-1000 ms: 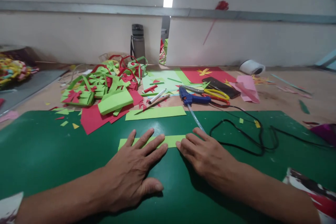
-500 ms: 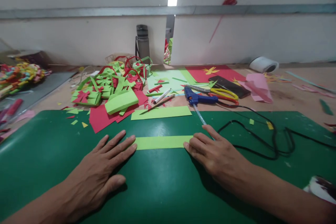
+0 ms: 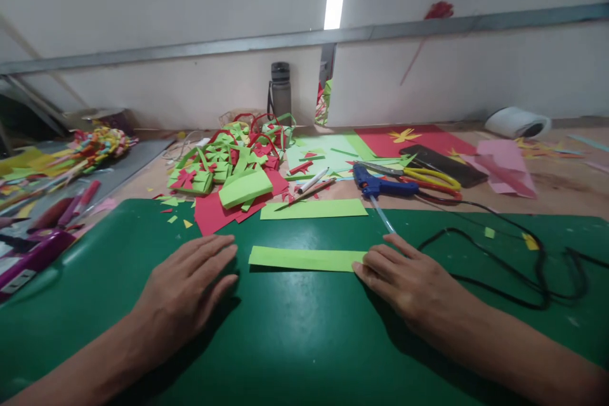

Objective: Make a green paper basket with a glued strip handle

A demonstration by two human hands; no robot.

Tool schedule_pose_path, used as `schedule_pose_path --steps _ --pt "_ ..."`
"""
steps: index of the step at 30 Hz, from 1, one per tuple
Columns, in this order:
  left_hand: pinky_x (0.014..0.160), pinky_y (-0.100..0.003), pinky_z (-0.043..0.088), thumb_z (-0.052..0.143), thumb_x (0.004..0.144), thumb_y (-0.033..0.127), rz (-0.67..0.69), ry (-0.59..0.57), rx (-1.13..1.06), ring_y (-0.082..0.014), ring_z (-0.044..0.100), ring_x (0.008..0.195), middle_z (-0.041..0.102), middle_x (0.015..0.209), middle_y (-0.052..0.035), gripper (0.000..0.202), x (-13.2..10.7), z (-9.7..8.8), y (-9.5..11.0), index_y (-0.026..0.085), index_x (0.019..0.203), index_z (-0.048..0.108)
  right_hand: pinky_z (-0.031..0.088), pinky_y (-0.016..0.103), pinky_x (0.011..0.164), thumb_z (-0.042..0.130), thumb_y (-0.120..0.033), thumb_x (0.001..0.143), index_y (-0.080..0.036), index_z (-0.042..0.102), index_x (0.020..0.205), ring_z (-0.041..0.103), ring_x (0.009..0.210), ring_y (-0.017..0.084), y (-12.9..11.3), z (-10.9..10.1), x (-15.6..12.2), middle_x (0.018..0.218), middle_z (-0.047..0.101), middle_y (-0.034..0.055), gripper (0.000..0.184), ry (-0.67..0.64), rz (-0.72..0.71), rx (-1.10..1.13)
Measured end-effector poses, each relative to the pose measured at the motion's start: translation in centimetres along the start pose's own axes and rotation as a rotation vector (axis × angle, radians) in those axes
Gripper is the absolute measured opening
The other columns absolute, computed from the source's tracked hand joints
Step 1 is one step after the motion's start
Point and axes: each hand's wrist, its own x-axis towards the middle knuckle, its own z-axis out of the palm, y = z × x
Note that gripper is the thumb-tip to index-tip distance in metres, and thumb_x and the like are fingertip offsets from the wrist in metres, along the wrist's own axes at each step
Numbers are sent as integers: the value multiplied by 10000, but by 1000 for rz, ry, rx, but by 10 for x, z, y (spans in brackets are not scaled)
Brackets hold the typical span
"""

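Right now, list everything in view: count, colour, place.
Mat: one, green, foreground
Paper strips: two, light green, mid-mat and far edge
Paper pile: one, green and red, back left
Glue gun: one, blue, centre right
Cord: one, black, right
Scissors: one pair, yellow-handled, behind glue gun
White pen: one, white, centre
Bottle: one, grey, back centre
Roll: one, white, back right
Flat object: one, black, back right
Sheets: several, red, green, pink, behind mat
Slim items: several, purple and pink, left edge
Scraps: many, mixed, scattered
Left hand: one, bare, left
Right hand: one, bare, on nearer strip
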Motion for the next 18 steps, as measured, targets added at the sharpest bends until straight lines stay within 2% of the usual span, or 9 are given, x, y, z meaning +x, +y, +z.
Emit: schedule_pose_path --steps 2,4,7,8,12,15,18 --pt "951 -380 420 505 883 243 148 11 -27 -227 536 1080 614 1156 -93 318 18 5 19 173 1193 483 390 394 758 400 -48 839 -125 617 922 503 702 197 0 -4 1 767 585 74 245 -25 33 49" --pt "902 -393 436 466 904 239 293 -65 -65 -240 532 1052 608 1141 -98 278 38 12 40 162 1171 487 401 355 711 385 -46 859 -127 613 881 501 686 187 -2 -10 2 750 581 71 242 -61 79 74" --pt "764 -363 469 404 927 247 354 -235 -135 -215 547 887 615 1025 -97 226 65 23 65 148 1105 502 405 312 654 381 -50 875 -123 608 842 507 663 176 -4 -16 1 723 585 71 240 -116 121 29" --pt "711 -358 467 401 928 258 362 -258 -137 -211 535 828 612 978 -92 235 72 27 69 140 1108 494 403 303 634 389 -44 869 -118 609 845 512 661 177 -5 -17 0 716 586 72 233 -131 119 -1" --pt "596 -334 421 390 928 235 362 -318 -73 -210 479 740 579 875 -60 200 91 38 73 155 1073 503 388 313 590 460 -26 808 -89 616 850 541 678 213 -6 -13 -3 715 597 97 173 -144 84 -169" --pt "590 -326 399 387 921 188 364 -330 -67 -208 456 730 554 849 -53 151 96 42 72 168 948 534 373 336 593 469 -38 807 -87 623 804 535 631 216 -5 -8 -4 685 601 104 162 -131 75 -281" --pt "611 -332 389 386 912 150 391 -307 -69 -208 447 748 543 868 -60 152 96 44 72 161 943 535 361 358 617 457 -40 812 -108 618 739 508 587 205 -3 -7 -2 646 588 90 189 -142 80 -325"
